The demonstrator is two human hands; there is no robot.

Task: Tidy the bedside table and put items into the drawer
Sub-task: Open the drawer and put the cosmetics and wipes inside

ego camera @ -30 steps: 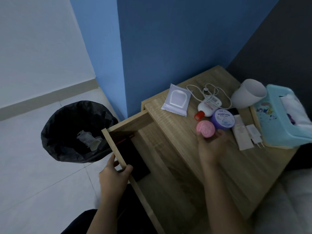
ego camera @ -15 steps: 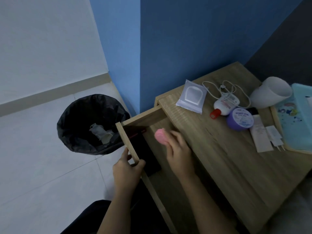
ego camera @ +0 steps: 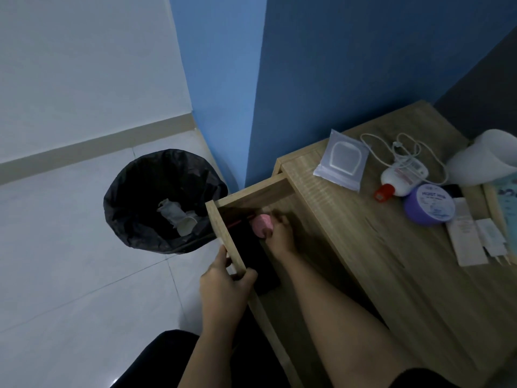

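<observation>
You are holding one pink jar (ego camera: 262, 225) inside the one open drawer (ego camera: 223, 228), right hand (ego camera: 281, 239) fingers pinching it; blur is hiding its axis. Left hand (ego camera: 223, 287) fingers are curling round the drawer front. One purple jar (ego camera: 429, 207) is sitting on the bench (ego camera: 391, 247).

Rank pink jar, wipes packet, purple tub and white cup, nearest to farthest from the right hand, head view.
1. pink jar, gripped by the right hand in the drawer.
2. wipes packet, tabletop by the wall.
3. purple tub, farther right.
4. white cup, far right edge.
</observation>
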